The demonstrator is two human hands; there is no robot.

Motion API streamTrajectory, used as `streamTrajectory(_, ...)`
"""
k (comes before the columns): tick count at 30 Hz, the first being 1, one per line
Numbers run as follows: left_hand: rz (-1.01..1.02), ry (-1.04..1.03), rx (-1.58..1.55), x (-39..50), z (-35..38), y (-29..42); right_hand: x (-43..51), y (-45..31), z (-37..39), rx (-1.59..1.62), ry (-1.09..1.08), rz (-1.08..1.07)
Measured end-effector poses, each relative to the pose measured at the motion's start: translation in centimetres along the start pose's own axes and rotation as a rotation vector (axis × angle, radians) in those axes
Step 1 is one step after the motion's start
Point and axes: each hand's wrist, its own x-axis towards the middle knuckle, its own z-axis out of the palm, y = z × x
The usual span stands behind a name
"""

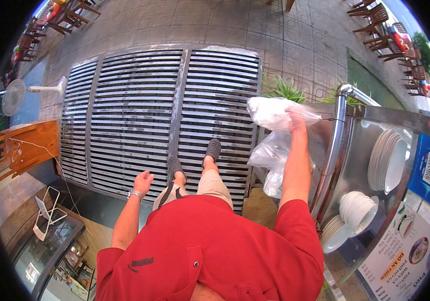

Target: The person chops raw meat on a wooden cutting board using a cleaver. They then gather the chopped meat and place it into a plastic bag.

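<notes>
At the cart's front corner, my right hand (pixel 295 117) reaches to a clear plastic bag (pixel 271 113) with white contents. Thin film partly covers the fingers, so their grip cannot be made out. The bag's gathered end stretches towards a wire hook (pixel 327 119) by a metal pipe. Just below hang a second clear plastic bag (pixel 269 150) and another bag (pixel 274 184) with whitish contents. My left hand (pixel 143 182), with a metal watch (pixel 136 194) at the wrist, hangs beside my leg, holding nothing, its fingers loosely bent.
Stacked white plates (pixel 382 161) and bowls (pixel 357 210) stand inside the metal-framed cart on the right, beyond a bent steel pipe (pixel 335 150). Slatted metal grating (pixel 136 113) lies underfoot. A white fan (pixel 45 89) and a wooden panel (pixel 34 145) are at left; chairs (pixel 373 17) stand farther off.
</notes>
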Motion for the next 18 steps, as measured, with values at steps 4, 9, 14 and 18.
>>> streamTrajectory(4,-0.007,-0.015,0.005,-0.1,0.0,0.6,-2.4,-0.5,-0.5,0.176,0.003,0.072)
streamTrajectory(9,0.02,-0.001,0.033,-0.4,0.0,1.6,-4.6,-0.9,-1.1,0.552,-0.026,-0.044)
streamTrajectory(14,0.001,-0.033,-0.047,0.2,-0.1,1.5,-3.3,-2.7,-1.3,0.349,-0.205,0.131)
streamTrajectory(18,0.013,-0.015,-0.028,0.3,-0.7,1.1,-2.9,-4.0,-0.6,0.209,-0.245,0.257)
